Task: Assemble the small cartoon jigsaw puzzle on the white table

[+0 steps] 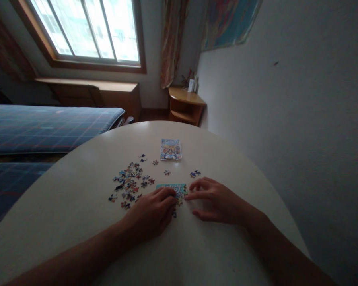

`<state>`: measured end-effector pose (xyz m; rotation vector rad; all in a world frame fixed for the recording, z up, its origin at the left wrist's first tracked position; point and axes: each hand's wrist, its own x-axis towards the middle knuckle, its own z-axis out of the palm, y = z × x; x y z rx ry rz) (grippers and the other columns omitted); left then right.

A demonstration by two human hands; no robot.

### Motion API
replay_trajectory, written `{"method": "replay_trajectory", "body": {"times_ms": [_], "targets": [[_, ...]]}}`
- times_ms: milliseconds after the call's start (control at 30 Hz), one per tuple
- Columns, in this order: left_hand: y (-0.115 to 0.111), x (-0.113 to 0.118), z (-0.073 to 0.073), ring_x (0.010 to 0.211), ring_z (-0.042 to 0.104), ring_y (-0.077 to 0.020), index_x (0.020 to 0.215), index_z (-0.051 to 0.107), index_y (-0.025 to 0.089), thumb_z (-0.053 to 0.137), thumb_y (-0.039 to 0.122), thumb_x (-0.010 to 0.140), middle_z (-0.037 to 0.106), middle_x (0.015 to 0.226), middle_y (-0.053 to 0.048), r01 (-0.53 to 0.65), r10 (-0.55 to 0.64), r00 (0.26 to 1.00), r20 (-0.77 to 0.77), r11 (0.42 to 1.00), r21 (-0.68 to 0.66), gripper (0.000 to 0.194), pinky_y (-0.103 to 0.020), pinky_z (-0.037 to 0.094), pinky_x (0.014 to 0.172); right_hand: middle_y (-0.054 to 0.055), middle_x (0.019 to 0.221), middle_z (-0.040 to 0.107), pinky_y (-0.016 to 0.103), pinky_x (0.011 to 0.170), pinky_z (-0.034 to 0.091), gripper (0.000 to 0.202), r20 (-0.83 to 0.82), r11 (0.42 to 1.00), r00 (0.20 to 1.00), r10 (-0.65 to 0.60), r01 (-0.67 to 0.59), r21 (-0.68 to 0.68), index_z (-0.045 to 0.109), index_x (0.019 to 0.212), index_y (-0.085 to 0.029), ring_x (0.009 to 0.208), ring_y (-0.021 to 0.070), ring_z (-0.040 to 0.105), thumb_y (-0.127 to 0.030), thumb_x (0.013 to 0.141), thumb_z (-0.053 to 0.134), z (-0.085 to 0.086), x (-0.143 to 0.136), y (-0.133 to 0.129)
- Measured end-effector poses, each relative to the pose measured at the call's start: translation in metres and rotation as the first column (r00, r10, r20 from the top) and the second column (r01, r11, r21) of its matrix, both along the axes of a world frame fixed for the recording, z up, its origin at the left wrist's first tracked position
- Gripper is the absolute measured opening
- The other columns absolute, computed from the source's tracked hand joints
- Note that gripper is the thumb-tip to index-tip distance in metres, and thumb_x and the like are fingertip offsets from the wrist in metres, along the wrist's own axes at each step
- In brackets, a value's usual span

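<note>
A partly joined jigsaw puzzle (179,190) with a green upper edge lies on the round white table (209,254). My left hand (155,208) rests over its lower left part, fingers bent and pressed together. Whatever sits under those fingertips is hidden. On the right side, my right hand (210,200) has its fingers apart, with the index fingertip close to the puzzle's right edge and nothing visible in its grasp. A yellowish puzzle piece (179,202) lies just below the puzzle, and a dark piece (174,213) shows beside my left hand.
Loose puzzle pieces (131,180) are scattered left of the puzzle. Beyond it lies a printed picture packet (171,149), with a single piece (167,172) nearer. Blue pieces (195,173) lie above my right hand. A plaid mattress (47,129) stands left; a wall (286,119) runs along the right.
</note>
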<state>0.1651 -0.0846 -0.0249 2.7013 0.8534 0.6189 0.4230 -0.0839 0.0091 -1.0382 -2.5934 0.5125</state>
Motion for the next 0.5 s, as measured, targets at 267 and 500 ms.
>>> {"method": "replay_trajectory", "body": {"times_ms": [267, 500], "targets": [[-0.0029, 0.0023, 0.0048, 0.105, 0.061, -0.0251, 0.119, 0.057, 0.020, 0.049, 0.012, 0.090, 0.060, 0.117, -0.010, -0.027, 0.029, 0.994, -0.110, 0.999, 0.026, 0.031, -0.043, 0.061, 0.081, 0.006, 0.113, 0.064, 0.041, 0.095, 0.049, 0.031, 0.016, 0.999, 0.999, -0.030, 0.030, 0.023, 0.072, 0.112, -0.030, 0.105, 0.0219, 0.060, -0.035, 0.082, 0.071, -0.0004, -0.0036, -0.0001], [-0.0030, 0.0040, 0.0057, 0.105, 0.060, -0.0263, 0.118, 0.055, 0.019, 0.049, 0.010, 0.089, 0.059, 0.118, -0.010, -0.024, 0.026, 0.991, -0.133, 1.000, 0.014, 0.032, -0.045, 0.061, 0.080, 0.006, 0.114, 0.065, 0.040, 0.094, 0.049, 0.028, 0.004, 0.998, 0.999, -0.039, 0.039, 0.048, 0.072, 0.109, -0.030, 0.106, 0.0217, 0.061, -0.034, 0.082, 0.071, -0.0039, -0.0055, -0.0002]]}}
